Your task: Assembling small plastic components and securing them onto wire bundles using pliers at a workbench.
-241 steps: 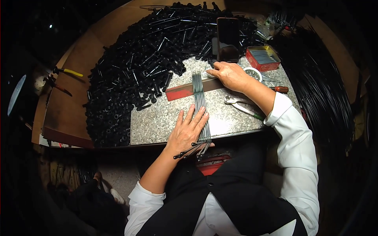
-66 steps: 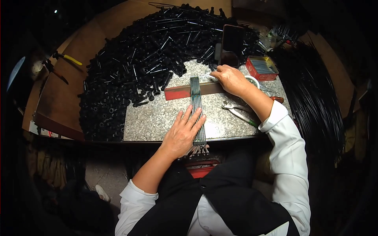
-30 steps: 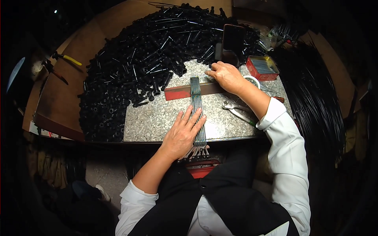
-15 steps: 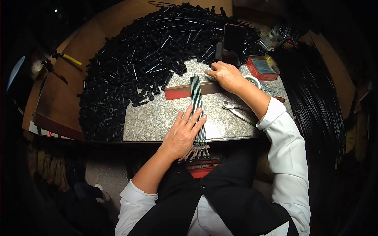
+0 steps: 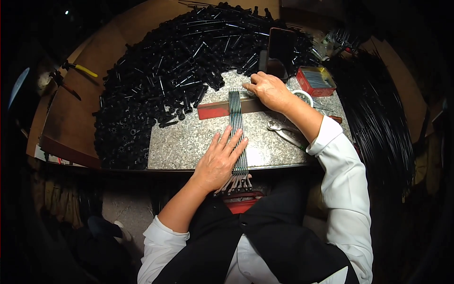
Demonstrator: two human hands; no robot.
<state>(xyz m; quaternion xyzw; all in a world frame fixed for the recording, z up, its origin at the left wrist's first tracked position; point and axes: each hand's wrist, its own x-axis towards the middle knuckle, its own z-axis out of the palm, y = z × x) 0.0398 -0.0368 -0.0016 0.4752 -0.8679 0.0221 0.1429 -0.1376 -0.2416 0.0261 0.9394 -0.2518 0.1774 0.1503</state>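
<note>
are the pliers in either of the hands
No, the pliers lie on the speckled slab, apart from the left hand on the thin rods and the right hand above.

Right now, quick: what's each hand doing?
Left hand: open, fingers spread, resting on the thin rods.
Right hand: fingers curled near the rods' far ends; can't tell whether it's holding anything.

brown wooden tabletop (image 5: 78, 118), grey floor (image 5: 127, 206) below, small white light (image 5: 66, 13) at upper left, mostly dark surroundings

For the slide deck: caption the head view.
Left grip on a row of thin rods, right grip near their far ends.
</note>
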